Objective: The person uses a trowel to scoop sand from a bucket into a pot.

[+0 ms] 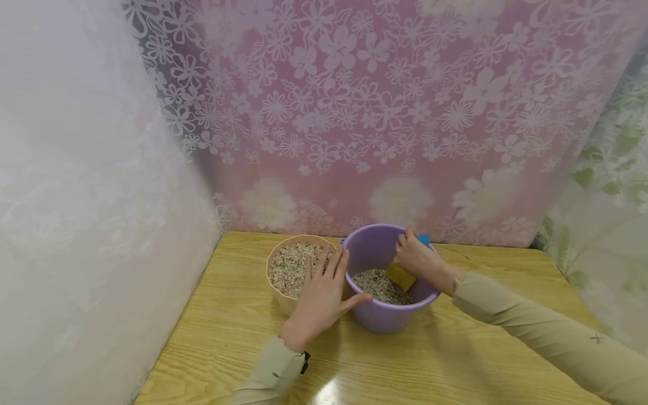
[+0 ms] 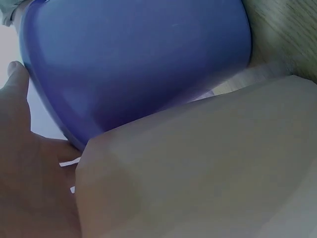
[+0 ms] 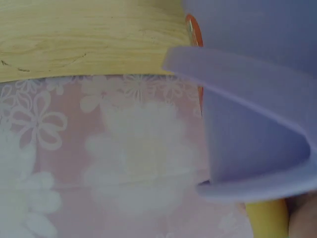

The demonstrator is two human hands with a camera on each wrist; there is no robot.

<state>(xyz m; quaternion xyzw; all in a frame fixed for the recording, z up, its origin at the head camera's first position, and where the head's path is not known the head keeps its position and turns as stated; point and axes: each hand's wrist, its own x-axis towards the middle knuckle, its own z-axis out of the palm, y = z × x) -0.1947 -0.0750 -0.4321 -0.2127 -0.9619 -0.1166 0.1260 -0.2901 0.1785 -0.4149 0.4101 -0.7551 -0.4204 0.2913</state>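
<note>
A purple bucket (image 1: pixel 382 318) stands on the table, holding a layer of mixed grain or fine gravel (image 1: pixel 377 284) at its bottom. Inside it, my right hand (image 1: pixel 417 259) grips a yellow scoop (image 1: pixel 401 275), whose blade dips into the grains. In the right wrist view, part of the yellow handle (image 3: pixel 267 218) shows below the bucket's rim. My left hand (image 1: pixel 321 298) lies with spread fingers across the neighbouring rims, its thumb on the bucket's edge. Under its fingertips is a beige tub (image 1: pixel 283 301), nearly full of similar pale grains (image 1: pixel 293 270).
A blue piece (image 1: pixel 423 240) shows beside my right hand at the bucket's back rim; whether it belongs to the scoop is unclear. The wooden table (image 1: pixel 228 332) meets a pink flowered curtain (image 1: pixel 334 140) behind. Pale sheets hang left and right.
</note>
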